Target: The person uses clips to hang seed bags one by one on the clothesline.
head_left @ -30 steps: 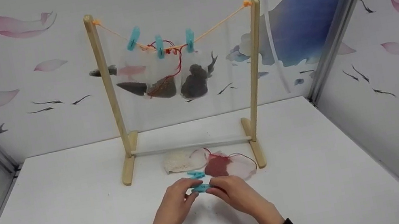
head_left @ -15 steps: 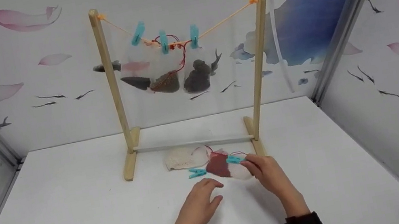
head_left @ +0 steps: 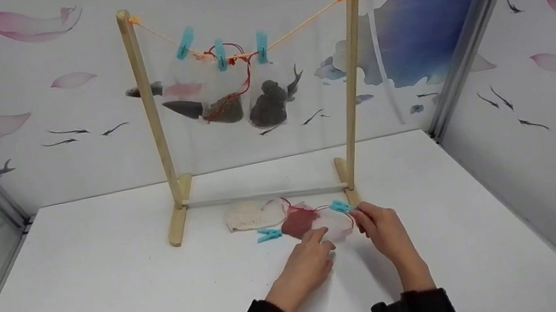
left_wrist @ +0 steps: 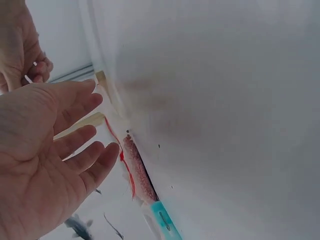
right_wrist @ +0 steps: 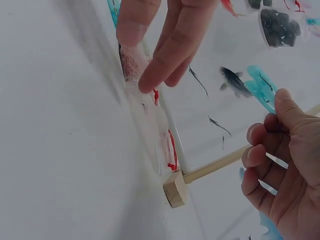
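Observation:
My right hand (head_left: 387,231) pinches a light-blue clothespin (head_left: 342,206) by one end between thumb and forefinger. In the right wrist view that clothespin (right_wrist: 262,87) points away from the fingertips. My left hand (head_left: 306,265) reaches over the near side of a drawstring mesh pouch (head_left: 299,221) with dark red contents, its fingers loosely extended and holding nothing. The pouch's pale, flat end (head_left: 335,226) and red cord lie between the two hands. A second light-blue clothespin (head_left: 269,233) lies left of the pouch. Behind it rests a beige-filled pouch (head_left: 253,214).
A wooden rack (head_left: 350,86) stands behind the pouches, an orange line (head_left: 308,20) sagging between its posts. Three clothespins on the line hold hanging pouches with dark contents (head_left: 269,105). Patterned walls (head_left: 432,26) enclose the white table (head_left: 109,300).
Both hands were together at the clothespin; the left let go. The right hand carried the clothespin right and forward, and the left hand moved right to the red pouch.

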The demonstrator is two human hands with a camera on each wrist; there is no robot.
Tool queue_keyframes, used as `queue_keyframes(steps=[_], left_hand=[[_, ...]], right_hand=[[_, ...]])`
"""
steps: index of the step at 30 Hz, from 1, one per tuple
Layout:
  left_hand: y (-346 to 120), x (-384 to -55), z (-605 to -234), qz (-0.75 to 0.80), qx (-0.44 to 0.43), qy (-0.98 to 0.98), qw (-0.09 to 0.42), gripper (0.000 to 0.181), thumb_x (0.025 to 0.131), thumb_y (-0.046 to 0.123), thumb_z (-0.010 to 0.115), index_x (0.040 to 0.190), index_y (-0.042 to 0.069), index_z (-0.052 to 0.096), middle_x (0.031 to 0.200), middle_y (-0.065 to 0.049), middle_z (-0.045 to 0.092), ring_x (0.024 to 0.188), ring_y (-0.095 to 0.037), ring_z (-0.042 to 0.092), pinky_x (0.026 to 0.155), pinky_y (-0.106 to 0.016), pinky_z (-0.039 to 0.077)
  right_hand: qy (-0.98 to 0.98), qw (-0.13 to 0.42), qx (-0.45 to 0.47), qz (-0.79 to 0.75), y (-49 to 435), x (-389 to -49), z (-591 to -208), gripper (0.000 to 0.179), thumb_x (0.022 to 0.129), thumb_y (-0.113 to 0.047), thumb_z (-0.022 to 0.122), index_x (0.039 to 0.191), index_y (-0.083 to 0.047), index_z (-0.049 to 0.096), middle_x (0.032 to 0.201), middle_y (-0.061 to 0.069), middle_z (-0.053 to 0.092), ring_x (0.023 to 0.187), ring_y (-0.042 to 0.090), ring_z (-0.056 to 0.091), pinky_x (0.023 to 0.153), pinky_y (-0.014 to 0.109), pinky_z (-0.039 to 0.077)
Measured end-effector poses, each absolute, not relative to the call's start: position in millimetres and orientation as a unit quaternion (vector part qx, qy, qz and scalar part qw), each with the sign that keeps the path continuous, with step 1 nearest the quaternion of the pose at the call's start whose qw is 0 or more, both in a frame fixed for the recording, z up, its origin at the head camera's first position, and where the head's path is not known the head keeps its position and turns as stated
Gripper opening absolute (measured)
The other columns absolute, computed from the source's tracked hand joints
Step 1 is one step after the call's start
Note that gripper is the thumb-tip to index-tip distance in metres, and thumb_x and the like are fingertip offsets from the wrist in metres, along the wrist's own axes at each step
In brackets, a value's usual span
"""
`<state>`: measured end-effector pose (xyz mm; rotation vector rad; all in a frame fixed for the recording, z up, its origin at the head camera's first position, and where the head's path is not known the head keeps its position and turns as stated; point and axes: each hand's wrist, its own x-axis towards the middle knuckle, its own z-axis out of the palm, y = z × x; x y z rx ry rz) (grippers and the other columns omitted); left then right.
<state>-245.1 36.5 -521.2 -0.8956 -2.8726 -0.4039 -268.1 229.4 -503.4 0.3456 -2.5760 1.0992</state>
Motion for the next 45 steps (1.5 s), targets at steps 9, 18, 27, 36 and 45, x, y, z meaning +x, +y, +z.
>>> queue_keyframes(steps=[9, 18, 27, 36, 45], left_hand=[[41, -255, -527, -0.048, -0.293, -0.954, 0.043, 0.037, 0.094, 0.026, 0.056, 0.126, 0.009, 0.058, 0.139, -0.005, 0.051, 0.125, -0.021, 0.049, 0.091, -0.036, 0.051], [30, -263, -510, -0.266, -0.233, -0.930, 0.104, 0.026, 0.090, 0.012, 0.062, 0.116, 0.010, 0.064, 0.119, -0.003, 0.063, 0.115, -0.016, 0.059, 0.096, -0.030, 0.049], [8, -274, -462, -0.507, -0.110, -0.849, 0.104, 0.011, 0.089, 0.014, 0.064, 0.099, 0.013, 0.069, 0.094, 0.000, 0.070, 0.086, -0.011, 0.065, 0.072, -0.022, 0.053], [-9, -278, -416, -0.435, -0.155, -0.879, 0.120, 0.014, 0.089, 0.014, 0.064, 0.103, 0.012, 0.061, 0.089, -0.003, 0.070, 0.080, -0.012, 0.066, 0.067, -0.025, 0.054], [-20, -280, -356, -0.340, -0.164, -0.906, 0.190, 0.010, 0.089, 0.016, 0.064, 0.096, 0.009, 0.067, 0.093, -0.007, 0.071, 0.086, -0.020, 0.066, 0.077, -0.033, 0.053]], right_hand=[[-0.904, 0.164, 0.151, 0.364, 225, -264, -501, 0.024, 0.095, -0.025, 0.053, 0.074, -0.014, 0.057, 0.058, 0.004, 0.055, 0.049, 0.003, 0.043, 0.046, 0.020, 0.037], [-0.923, 0.141, 0.147, 0.328, 227, -258, -491, 0.022, 0.095, -0.030, 0.052, 0.081, -0.015, 0.060, 0.063, -0.001, 0.059, 0.052, 0.004, 0.044, 0.048, 0.020, 0.037], [-0.931, 0.202, 0.199, 0.232, 220, -265, -441, 0.024, 0.093, -0.032, 0.054, 0.079, -0.012, 0.056, 0.065, 0.005, 0.061, 0.055, 0.009, 0.049, 0.053, 0.026, 0.040], [-0.920, 0.253, 0.271, 0.128, 212, -278, -385, 0.022, 0.092, -0.027, 0.057, 0.079, -0.010, 0.055, 0.060, 0.000, 0.050, 0.052, 0.015, 0.044, 0.050, 0.029, 0.039], [-0.906, 0.294, 0.301, 0.040, 197, -290, -311, 0.024, 0.092, -0.025, 0.058, 0.077, -0.008, 0.052, 0.056, 0.006, 0.047, 0.049, 0.024, 0.046, 0.045, 0.035, 0.036]])
